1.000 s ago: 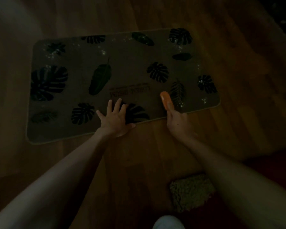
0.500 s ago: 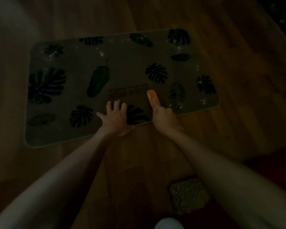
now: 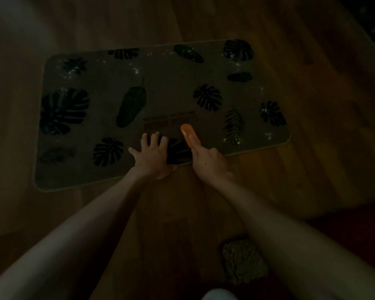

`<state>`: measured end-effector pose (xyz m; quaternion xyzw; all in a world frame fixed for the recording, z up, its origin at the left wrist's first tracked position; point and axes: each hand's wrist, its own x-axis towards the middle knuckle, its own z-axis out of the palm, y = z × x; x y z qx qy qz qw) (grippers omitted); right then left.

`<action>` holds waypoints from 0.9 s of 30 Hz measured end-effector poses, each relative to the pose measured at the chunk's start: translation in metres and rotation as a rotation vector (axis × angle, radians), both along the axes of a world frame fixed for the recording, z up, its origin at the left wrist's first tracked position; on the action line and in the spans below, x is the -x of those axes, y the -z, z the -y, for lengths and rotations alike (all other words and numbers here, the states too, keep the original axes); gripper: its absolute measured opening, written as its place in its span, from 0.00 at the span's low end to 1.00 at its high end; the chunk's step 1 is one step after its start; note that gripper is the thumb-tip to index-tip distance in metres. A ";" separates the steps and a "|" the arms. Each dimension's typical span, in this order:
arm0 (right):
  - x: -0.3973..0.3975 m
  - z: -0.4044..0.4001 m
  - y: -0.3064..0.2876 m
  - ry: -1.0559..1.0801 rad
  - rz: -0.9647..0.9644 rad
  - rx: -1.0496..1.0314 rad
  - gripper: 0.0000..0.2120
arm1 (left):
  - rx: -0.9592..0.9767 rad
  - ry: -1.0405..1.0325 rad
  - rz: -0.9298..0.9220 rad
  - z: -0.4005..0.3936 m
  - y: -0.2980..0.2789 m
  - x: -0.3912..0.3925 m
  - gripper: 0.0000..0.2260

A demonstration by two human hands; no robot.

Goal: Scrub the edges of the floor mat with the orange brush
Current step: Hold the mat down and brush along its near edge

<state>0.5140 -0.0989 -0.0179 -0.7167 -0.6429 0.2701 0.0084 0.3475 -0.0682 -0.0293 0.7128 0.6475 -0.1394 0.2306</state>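
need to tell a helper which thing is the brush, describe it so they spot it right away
Find the leaf-printed floor mat on the wooden floor, then its near long edge, where two hands rest. The orange brush sticks out of the right hand, beside the flat left hand. It is the only bright orange thing in this dim scene.
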 end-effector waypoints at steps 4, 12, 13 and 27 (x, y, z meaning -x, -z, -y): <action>0.000 0.006 0.000 0.059 -0.090 -0.011 0.26 | 0.010 -0.026 0.001 0.001 0.001 -0.004 0.41; -0.016 0.054 0.007 0.072 -0.102 -0.038 0.24 | 0.018 -0.037 0.007 0.002 0.003 -0.005 0.42; -0.018 0.045 0.005 0.066 -0.072 -0.040 0.24 | 0.018 -0.040 0.003 0.002 0.003 -0.005 0.42; -0.022 0.011 -0.006 0.098 -0.066 -0.005 0.24 | 0.073 -0.089 -0.045 -0.004 -0.001 -0.015 0.44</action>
